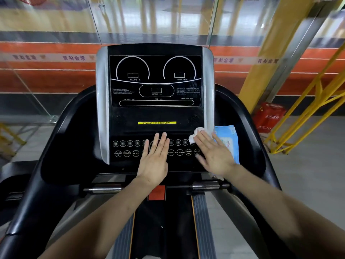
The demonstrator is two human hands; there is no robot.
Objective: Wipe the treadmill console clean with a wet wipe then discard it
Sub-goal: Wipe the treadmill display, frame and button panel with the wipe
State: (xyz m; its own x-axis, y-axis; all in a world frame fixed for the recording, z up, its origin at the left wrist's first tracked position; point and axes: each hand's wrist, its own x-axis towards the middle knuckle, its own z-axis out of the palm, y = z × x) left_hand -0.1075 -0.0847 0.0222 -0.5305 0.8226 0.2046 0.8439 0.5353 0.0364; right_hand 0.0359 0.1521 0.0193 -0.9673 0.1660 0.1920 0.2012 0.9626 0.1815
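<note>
The person stood on the treadmill with both arms stretched out to the console (156, 113). The right hand (214, 154) lay flat, fingers straight and spread, pressing the white wet wipe (197, 132) against the lower right corner of the panel, just above the right end of the button row. Only a crumpled part of the wipe showed past the fingertips; it was pinned under straight fingers rather than gripped. The left hand (155, 156) rested flat on the middle of the button panel (128, 148), fingers extended and held close together, grasping nothing. It looked to be steadying the person rather than cleaning.

The blue wipe packet (226, 140) sat in the side recess just right of the console, partly hidden behind the right hand.

To my eye the wiping step was in hand, with the discarding not yet begun. The wipe sat at the bottom right, and faint streaks showed on the right side of the dark display (155, 81), so some of that area may already have been done; I could not tell how much of the left remained.

The next move, I judged, called for sliding the flat hand leftward across the 2 rows of buttons, with enough pressure to drag the wipe along. The left hand would have to lift clear first. I saw no bin anywhere.
</note>
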